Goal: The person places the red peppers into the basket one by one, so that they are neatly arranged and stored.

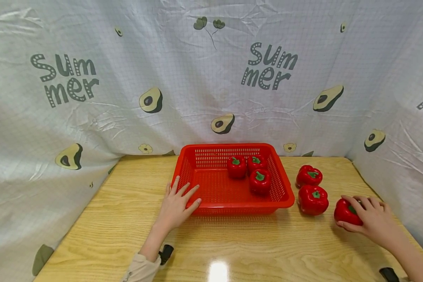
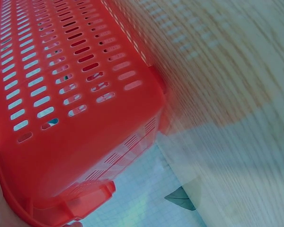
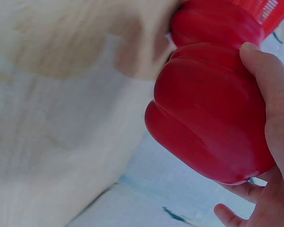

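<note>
“Fingers of our right hand are curled round a red pepper. Is it up off the worktop?”

“We can't tell. It is near our right edge, that's all we can say. Our left hand has its fingers spread out, resting on the near left corner of the red basket. No pepper in those!”

“How many do we have left?”

“Three, it looks like: the one we are holding, then a front pepper and a back pepper, both just beside the basket's right side.”

“And how many are done?”

“Three peppers are in the basket, bunched up at its right side with their green stems showing. So we think we are about half way.”

“What are we working on?”

“Light brown wood, with wavy lines and one bright shiny spot close to us.”

“And far away?”

“A wrinkly white cloth hangs at the back and on both sides. It has avocados, little flowers and the word ‘summer’ on it. We can't see any room past it.”
</note>
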A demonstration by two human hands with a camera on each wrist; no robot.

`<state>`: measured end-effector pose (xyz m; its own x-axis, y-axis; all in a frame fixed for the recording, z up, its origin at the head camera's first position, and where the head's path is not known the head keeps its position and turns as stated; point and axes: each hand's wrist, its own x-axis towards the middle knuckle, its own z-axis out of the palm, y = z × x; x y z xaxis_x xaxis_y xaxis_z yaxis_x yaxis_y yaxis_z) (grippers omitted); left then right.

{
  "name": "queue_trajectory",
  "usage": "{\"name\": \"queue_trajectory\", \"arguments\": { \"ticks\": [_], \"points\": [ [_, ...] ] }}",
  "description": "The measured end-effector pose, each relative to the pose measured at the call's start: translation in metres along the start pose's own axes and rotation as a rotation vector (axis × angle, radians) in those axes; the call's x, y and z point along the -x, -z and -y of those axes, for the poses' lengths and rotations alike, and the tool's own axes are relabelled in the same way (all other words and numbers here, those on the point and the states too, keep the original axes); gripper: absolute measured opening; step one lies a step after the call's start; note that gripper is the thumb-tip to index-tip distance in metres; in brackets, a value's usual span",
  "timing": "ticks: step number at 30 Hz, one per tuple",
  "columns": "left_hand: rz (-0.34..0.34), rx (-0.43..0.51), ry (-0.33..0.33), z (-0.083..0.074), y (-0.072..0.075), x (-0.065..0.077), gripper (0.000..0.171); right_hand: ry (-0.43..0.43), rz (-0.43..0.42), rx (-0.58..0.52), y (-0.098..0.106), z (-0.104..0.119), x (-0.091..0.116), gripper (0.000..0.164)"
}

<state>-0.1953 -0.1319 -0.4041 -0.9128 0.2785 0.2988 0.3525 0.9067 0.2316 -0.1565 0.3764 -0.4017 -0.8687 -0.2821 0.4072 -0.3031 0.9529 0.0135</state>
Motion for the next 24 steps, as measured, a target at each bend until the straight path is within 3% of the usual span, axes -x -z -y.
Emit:
{"name": "queue_trajectory", "arguments": {
  "ticks": [4, 15, 24],
  "points": [
    [-0.001, -0.003, 0.000, 0.000, 0.000, 0.000, 0.049, 0.027, -0.015, 0.006, 0.008, 0.004, -0.006, 0.074],
    [-0.002, -0.017, -0.005, 0.000, 0.001, 0.000, 0.049, 0.166, -0.155, 0.017, 0.027, 0.017, -0.023, 0.074],
    [0.002, -0.016, -0.005, 0.000, 0.000, 0.000, 0.049, 0.264, -0.154, 0.053, 0.039, 0.035, -0.042, 0.073]
  ]
}}
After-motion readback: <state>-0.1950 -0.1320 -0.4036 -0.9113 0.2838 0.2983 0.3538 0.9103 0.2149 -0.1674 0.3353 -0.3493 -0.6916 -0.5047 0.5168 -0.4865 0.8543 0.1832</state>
